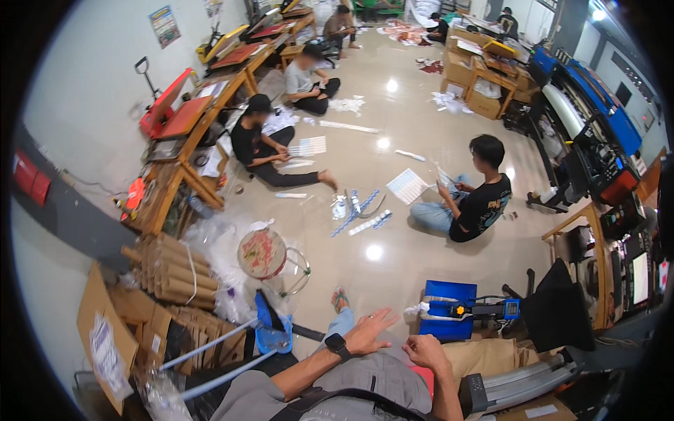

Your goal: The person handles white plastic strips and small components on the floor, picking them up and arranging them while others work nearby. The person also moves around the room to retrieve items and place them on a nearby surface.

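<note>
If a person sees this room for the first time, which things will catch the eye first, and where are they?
Several people sit on the glossy floor in the middle, working on white sheets. Red heat presses line the wooden benches along the left wall, and a big blue printer stands at the right. At the bottom, the wearer's left hand is spread open with a black watch on the wrist, beside the loosely closed right hand.

Around the round stool [261,253], cardboard tubes [172,270] lie to its left, the left hand [368,331] hovers below and to its right (the right hand [425,349] just beyond), and sheets [407,186] lie on the floor [393,231] farther right.
</note>
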`<state>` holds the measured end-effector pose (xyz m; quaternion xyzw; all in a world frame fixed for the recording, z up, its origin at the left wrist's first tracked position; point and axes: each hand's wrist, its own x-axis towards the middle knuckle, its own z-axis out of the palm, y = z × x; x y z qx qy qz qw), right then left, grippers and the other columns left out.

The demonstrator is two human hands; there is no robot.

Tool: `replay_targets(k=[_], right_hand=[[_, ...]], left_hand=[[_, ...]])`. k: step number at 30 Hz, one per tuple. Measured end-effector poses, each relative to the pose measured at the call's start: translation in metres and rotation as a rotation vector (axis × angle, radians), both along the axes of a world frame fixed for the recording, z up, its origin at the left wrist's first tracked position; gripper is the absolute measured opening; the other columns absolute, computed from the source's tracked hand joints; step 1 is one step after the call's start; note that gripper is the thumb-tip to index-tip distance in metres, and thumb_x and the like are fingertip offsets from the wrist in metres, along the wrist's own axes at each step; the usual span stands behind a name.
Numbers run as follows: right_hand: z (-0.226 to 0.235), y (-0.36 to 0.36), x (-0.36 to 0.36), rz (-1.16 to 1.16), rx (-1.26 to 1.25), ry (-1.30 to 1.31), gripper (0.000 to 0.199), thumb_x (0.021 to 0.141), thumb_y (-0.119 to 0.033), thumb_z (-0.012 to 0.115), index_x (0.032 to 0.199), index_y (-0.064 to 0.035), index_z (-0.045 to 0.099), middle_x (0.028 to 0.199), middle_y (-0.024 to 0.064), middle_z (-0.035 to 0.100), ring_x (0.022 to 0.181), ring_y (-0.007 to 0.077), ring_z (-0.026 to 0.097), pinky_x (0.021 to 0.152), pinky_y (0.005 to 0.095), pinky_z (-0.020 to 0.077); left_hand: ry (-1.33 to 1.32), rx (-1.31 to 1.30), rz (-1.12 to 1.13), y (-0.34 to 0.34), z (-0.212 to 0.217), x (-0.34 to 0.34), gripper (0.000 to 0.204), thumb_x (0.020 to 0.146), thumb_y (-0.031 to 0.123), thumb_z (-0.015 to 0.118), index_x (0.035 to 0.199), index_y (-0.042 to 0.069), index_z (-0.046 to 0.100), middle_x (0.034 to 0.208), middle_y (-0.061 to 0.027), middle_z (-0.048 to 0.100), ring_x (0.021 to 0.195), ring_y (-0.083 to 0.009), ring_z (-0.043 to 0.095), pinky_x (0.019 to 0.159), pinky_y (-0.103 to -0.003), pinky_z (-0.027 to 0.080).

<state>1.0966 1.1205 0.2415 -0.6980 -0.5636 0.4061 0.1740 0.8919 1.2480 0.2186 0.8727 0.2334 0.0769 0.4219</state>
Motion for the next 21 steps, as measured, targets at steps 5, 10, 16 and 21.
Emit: replay_targets(k=[5, 10, 16, 21], right_hand=[[0.035, 0.075, -0.013, -0.118, -0.126, 0.012, 0.028, 0.085, -0.027, 0.073, 0.090, 0.0008, 0.073, 0.078, 0.0210, 0.070, 0.074, 0.0344, 0.071, 0.069, 0.0406, 0.0545], [0.040, 0.122, -0.013, -0.225, -0.144, 0.155, 0.026, 0.087, -0.025, 0.078, 0.086, 0.0013, 0.073, 0.073, 0.0097, 0.071, 0.067, 0.0116, 0.064, 0.064, 0.0314, 0.0519], [0.021, 0.156, 0.012, -0.315, -0.276, 0.082, 0.025, 0.086, -0.025, 0.077, 0.087, -0.0005, 0.074, 0.074, 0.0117, 0.071, 0.067, 0.0173, 0.065, 0.064, 0.0330, 0.0512], [0.066, 0.201, 0.021, -0.226, -0.201, 0.124, 0.028, 0.087, -0.029, 0.074, 0.090, -0.0016, 0.074, 0.080, 0.0165, 0.072, 0.072, 0.0245, 0.068, 0.068, 0.0380, 0.0518]], left_hand=[[0.055, 0.077, -0.323, 0.104, 0.021, 0.016, 0.033, 0.087, 0.035, 0.071, 0.115, 0.016, 0.067, 0.145, -0.0147, 0.050, 0.139, -0.0318, 0.041, 0.112, -0.063, 0.026], [0.153, 0.133, -0.437, 0.190, 0.023, 0.017, 0.029, 0.087, 0.038, 0.070, 0.103, 0.014, 0.069, 0.136, -0.0110, 0.057, 0.132, -0.0282, 0.049, 0.110, -0.067, 0.024], [-0.028, 0.137, -0.247, 0.260, 0.026, 0.017, 0.055, 0.090, 0.047, 0.067, 0.132, 0.014, 0.056, 0.147, -0.0147, 0.049, 0.139, -0.0310, 0.043, 0.113, -0.065, 0.021], [-0.092, 0.098, -0.222, 0.280, 0.047, 0.026, 0.068, 0.088, 0.051, 0.069, 0.141, 0.013, 0.051, 0.149, -0.0150, 0.047, 0.140, -0.0328, 0.042, 0.114, -0.062, 0.022]])
